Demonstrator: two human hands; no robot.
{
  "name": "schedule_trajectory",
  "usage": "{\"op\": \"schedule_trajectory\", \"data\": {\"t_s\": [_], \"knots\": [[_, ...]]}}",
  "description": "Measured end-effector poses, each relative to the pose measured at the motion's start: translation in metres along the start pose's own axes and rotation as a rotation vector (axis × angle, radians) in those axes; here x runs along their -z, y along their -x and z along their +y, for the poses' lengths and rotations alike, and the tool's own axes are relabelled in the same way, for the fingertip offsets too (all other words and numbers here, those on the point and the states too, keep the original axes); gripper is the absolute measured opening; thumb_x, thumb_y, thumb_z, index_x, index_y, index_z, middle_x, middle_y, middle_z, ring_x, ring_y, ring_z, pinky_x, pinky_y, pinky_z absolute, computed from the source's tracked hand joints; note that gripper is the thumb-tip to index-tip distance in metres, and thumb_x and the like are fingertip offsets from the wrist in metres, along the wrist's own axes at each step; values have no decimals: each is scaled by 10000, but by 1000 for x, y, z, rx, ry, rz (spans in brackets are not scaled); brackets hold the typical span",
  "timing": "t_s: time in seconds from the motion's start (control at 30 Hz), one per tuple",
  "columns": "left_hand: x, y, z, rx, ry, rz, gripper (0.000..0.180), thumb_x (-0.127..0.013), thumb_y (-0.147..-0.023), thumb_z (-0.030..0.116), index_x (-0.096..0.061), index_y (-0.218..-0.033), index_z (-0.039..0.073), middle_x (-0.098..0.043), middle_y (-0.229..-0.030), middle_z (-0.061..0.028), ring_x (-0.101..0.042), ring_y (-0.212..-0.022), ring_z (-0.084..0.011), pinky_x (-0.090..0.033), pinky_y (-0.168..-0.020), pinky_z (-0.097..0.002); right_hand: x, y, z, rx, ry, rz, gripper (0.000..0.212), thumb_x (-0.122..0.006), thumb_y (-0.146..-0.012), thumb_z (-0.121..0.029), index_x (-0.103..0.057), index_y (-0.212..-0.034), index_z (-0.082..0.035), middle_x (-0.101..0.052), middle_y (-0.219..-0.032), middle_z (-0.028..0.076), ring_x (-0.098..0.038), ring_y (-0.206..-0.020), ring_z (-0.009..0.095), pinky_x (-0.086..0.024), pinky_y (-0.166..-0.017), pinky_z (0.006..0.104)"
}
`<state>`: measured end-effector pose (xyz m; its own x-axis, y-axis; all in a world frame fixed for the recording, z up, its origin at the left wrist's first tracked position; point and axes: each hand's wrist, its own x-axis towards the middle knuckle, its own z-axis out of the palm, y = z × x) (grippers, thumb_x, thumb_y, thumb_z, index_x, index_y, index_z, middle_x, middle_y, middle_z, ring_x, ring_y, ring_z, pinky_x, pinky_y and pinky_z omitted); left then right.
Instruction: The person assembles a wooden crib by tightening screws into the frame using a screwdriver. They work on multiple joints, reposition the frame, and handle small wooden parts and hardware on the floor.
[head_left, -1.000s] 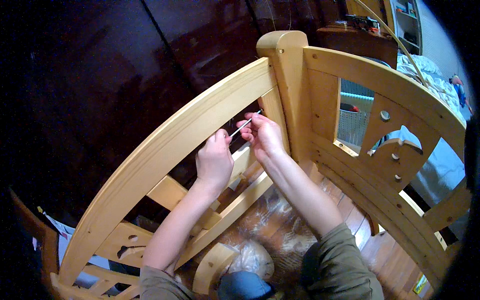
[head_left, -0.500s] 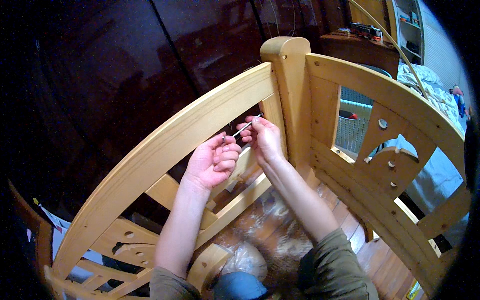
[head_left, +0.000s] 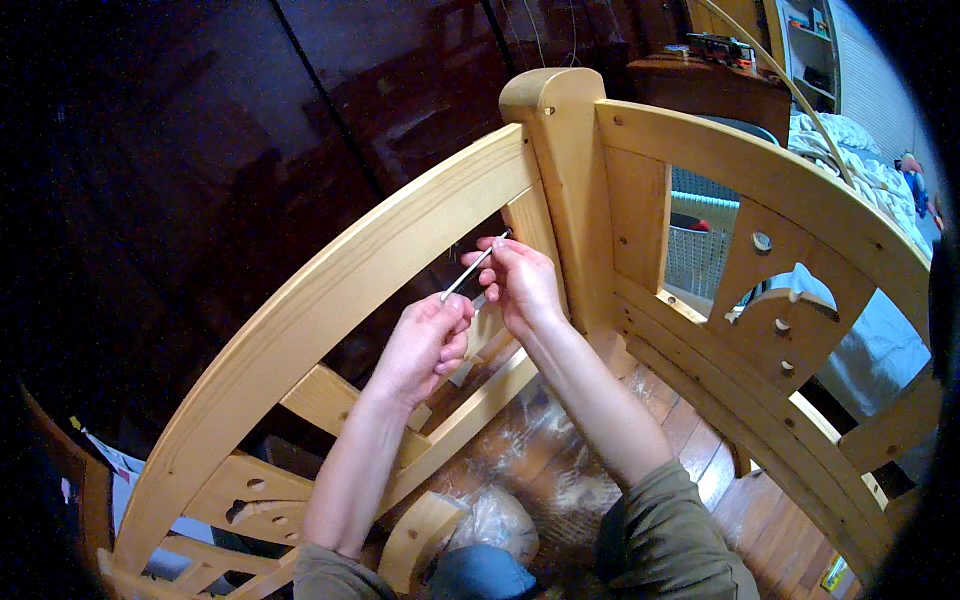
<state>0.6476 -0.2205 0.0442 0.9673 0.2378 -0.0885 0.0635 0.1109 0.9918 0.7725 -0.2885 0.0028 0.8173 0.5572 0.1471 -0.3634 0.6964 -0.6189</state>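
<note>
A thin, pale metal rod (head_left: 466, 274) slants up toward a dark hole in the narrow wooden slat (head_left: 533, 222) beside the corner post. My left hand (head_left: 425, 340) is closed, pinching the rod's lower end. My right hand (head_left: 525, 283) is closed too, thumb and fingertips around the rod's upper end close to the slat. The fingers hide that tip, and the rod's exact kind cannot be made out. Both hands are inside the corner of a light wooden frame, below its curved top rail (head_left: 350, 270). The thick, rounded corner post (head_left: 570, 180) stands to their right.
Another wooden panel (head_left: 690, 340) with cut-outs runs off to the right. Dark glossy doors (head_left: 200, 150) rise behind the left rail. Below lie a curved wooden piece (head_left: 415, 540), a clear plastic bag (head_left: 495, 525) and a wooden floor (head_left: 560, 450). A bed (head_left: 850, 150) is far right.
My left hand has turned over and its fingers have closed on the rod's lower end. My right hand stays near the slat. The whole view has shifted slightly.
</note>
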Motion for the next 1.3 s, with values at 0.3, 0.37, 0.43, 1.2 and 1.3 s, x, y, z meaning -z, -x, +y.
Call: {"op": "schedule_trajectory", "data": {"t_s": [0.3, 0.37, 0.43, 1.2, 1.3], "knots": [[-3, -7, -17, -617, -1340, 369, 89, -474, -800, 73, -508, -782, -7, -531, -750, -200, -555, -679, -362, -441, -583, -421, -9, 14, 2, -70, 145, -32, 224, -458, -876, -187, -535, -820, 16, -589, -652, 99, -466, -420, 63, -347, -335, 175], [0, -8, -16, -592, -1500, 397, 80, -492, -793, 77, -498, -806, -1, -525, -761, -191, -559, -658, -352, -450, -573, -437, -8, 14, 3, -65, 95, -30, 200, -442, -878, -161, -526, -823, 12, -586, -657, 106, -456, -426, 63, -348, -347, 174], [3, -9, -14, -572, -1564, 418, 80, -498, -791, 77, -487, -826, 7, -523, -766, -178, -561, -641, -350, -457, -561, -447, -9, 14, 6, -56, 35, -41, 181, -423, -880, -140, -516, -831, 8, -586, -668, 113, -454, -441, 65, -354, -364, 177], [22, -14, 12, 443, 698, -120, 259, -291, -906, 198, -476, -814, 41, -369, -567, 17, -278, -395, -41, -215, -313, -160, -16, 10, 12, -69, -21, 3, 187, -418, -890, -165, -507, -878, -1, -590, -723, 117, -518, -530, 112, -444, -486, 239], [21, -19, 11, 460, 760, -92, 242, -292, -902, 187, -450, -790, 41, -354, -560, 20, -266, -392, -38, -209, -312, -165, -17, 13, 4, -90, -3, -18, 192, -421, -890, -170, -507, -884, 2, -596, -733, 123, -494, -510, 96, -422, -460, 234]]}}
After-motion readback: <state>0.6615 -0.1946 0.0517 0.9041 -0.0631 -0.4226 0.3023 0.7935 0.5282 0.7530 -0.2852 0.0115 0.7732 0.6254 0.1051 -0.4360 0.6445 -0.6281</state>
